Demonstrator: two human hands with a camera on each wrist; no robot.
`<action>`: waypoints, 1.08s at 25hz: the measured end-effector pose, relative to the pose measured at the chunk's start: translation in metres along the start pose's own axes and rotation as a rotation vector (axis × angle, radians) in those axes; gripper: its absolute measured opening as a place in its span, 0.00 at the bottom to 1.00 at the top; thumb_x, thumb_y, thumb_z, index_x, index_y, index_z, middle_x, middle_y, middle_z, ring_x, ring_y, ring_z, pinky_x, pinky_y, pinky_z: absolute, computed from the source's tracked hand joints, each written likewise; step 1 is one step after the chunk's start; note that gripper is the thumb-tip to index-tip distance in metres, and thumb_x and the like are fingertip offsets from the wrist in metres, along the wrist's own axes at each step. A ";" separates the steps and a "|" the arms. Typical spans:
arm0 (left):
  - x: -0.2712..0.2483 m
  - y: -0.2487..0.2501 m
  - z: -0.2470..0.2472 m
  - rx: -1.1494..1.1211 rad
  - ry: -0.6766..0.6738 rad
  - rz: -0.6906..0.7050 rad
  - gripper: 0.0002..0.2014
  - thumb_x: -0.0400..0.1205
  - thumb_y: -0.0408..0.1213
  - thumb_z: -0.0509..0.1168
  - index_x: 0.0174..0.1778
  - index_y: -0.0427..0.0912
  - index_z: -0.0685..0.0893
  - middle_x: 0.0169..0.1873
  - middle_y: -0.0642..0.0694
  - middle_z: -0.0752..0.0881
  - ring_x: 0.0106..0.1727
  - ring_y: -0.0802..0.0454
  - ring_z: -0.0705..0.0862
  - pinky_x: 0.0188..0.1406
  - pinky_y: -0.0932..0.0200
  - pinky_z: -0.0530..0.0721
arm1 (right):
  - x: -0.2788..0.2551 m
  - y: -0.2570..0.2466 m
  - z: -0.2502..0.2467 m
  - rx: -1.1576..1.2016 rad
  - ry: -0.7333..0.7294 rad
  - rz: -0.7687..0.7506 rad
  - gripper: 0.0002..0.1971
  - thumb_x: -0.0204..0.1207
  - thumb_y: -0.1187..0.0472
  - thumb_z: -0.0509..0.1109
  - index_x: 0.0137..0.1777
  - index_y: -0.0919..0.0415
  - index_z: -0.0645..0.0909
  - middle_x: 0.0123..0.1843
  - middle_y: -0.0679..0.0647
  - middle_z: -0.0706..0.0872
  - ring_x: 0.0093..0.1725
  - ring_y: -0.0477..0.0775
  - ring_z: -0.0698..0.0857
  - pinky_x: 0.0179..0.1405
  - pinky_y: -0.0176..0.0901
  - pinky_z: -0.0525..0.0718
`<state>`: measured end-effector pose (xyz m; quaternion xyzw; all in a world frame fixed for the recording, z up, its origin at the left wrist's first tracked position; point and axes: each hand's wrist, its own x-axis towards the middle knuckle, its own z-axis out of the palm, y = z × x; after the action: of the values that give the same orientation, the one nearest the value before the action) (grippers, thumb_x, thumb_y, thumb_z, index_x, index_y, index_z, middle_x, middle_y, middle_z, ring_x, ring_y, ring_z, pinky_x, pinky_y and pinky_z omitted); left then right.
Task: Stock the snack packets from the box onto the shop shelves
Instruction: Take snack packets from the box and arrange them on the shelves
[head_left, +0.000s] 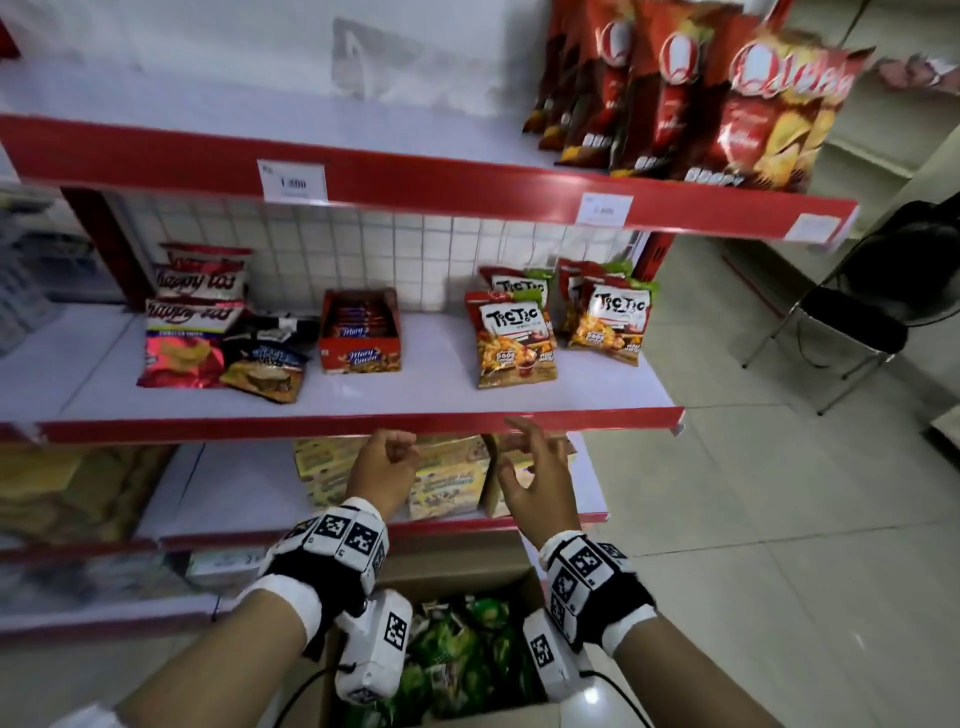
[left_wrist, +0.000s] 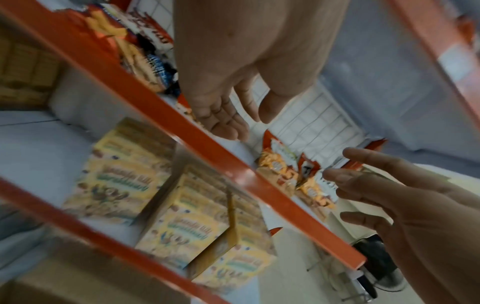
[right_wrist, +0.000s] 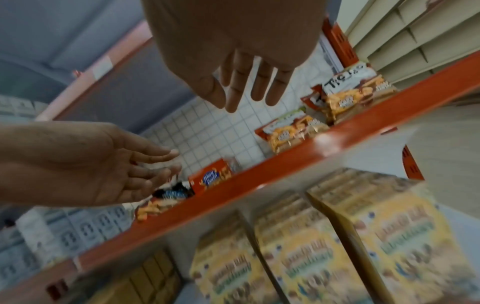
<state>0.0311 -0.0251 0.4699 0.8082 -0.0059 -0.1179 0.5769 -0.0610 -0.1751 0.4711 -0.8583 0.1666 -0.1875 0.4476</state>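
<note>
An open cardboard box (head_left: 470, 569) on the floor below me holds several green snack packets (head_left: 457, 649). Both hands are raised above it, level with the red front edge of the middle shelf (head_left: 415, 395). My left hand (head_left: 397, 452) has loosely curled fingers and holds nothing; the left wrist view shows its empty palm (left_wrist: 226, 115). My right hand (head_left: 522, 454) is spread open and empty, fingers relaxed (right_wrist: 244, 86). Each wrist view also catches the other hand, the right hand (left_wrist: 384, 197) and the left hand (right_wrist: 116, 164), with a gap between them.
On the middle shelf stand Tic Tic packets (head_left: 514, 338), a red biscuit carton (head_left: 358, 332) and Happy Tos packets (head_left: 192, 322), with bare shelf between. Red chip bags (head_left: 727, 104) fill the top shelf's right. Yellow boxes (head_left: 447, 478) sit on the lower shelf. A folding chair (head_left: 852, 332) stands right.
</note>
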 end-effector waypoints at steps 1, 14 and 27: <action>0.000 -0.017 0.001 0.017 0.011 -0.038 0.06 0.82 0.26 0.62 0.49 0.40 0.79 0.41 0.47 0.82 0.45 0.48 0.81 0.33 0.68 0.75 | -0.003 0.014 0.010 -0.022 -0.061 0.000 0.26 0.77 0.69 0.66 0.70 0.43 0.72 0.56 0.49 0.77 0.51 0.34 0.75 0.63 0.39 0.77; 0.051 -0.291 -0.004 0.076 0.155 -0.371 0.14 0.82 0.22 0.59 0.62 0.26 0.80 0.54 0.29 0.84 0.58 0.31 0.82 0.61 0.43 0.78 | -0.044 0.225 0.203 -0.453 -0.732 -0.277 0.23 0.78 0.62 0.63 0.73 0.47 0.74 0.57 0.49 0.84 0.63 0.58 0.74 0.65 0.45 0.74; 0.142 -0.517 0.036 0.055 -0.107 -0.351 0.06 0.84 0.23 0.57 0.44 0.36 0.77 0.34 0.42 0.81 0.34 0.49 0.80 0.22 0.69 0.80 | -0.067 0.468 0.428 -0.718 -1.178 0.032 0.29 0.71 0.47 0.76 0.69 0.59 0.78 0.69 0.62 0.81 0.66 0.65 0.80 0.63 0.55 0.79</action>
<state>0.0966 0.0931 -0.0499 0.8050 0.1012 -0.2593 0.5240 0.0269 -0.0968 -0.1562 -0.9096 -0.0401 0.3838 0.1541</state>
